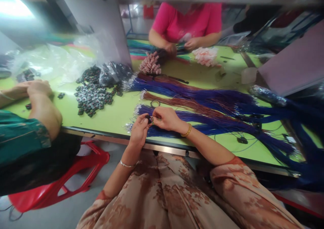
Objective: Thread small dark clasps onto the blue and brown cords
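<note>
Between my two hands, near the table's front edge, is a small black connector point(148, 119). My left hand point(138, 130) pinches it between thumb and fingers. Touching its right side, my right hand point(165, 118) has its fingers pressed together; what they hold is too small to make out. Blue wires point(182, 116) with pale metal ends lie under and behind my hands. Behind them runs a bundle of brown wires point(177, 101), with a dark ring point(155, 103) beside it. A pile of black connectors point(92, 99) lies to the left of my hands.
At the left, a person's hands point(37, 87) rest on the table point(118, 117) near clear plastic bags point(58, 60). Across it, a person in pink point(188, 23) works beside pink connectors point(151, 63). A red stool point(88, 165) stands at lower left. More blue wires point(215, 95) extend right.
</note>
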A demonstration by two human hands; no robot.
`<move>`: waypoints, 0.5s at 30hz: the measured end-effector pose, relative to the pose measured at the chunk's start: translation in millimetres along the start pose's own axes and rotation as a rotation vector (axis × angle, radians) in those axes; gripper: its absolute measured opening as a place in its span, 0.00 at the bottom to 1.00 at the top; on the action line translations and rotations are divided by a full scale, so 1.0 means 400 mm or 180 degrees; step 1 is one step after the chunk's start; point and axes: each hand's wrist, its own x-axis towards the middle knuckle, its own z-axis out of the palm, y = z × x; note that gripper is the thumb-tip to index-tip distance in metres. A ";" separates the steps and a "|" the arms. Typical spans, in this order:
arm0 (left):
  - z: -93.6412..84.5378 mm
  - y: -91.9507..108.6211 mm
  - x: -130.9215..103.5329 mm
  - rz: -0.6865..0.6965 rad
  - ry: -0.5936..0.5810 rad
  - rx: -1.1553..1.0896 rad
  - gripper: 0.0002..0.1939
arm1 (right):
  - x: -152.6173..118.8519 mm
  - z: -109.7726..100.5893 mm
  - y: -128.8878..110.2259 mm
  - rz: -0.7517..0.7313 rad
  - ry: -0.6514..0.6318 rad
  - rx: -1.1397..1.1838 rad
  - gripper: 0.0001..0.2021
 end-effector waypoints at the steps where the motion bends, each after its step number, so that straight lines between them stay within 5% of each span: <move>1: 0.001 -0.002 0.000 0.0006 0.0001 0.0035 0.16 | 0.000 0.003 0.001 -0.0051 -0.0039 -0.0095 0.04; 6: 0.010 0.003 0.005 -0.0099 0.0190 0.0065 0.17 | -0.005 0.014 0.009 -0.0253 -0.0170 -0.0528 0.09; 15: 0.017 0.012 0.005 -0.0075 0.0302 0.0144 0.17 | -0.013 0.031 0.009 -0.0073 -0.0031 -0.0157 0.06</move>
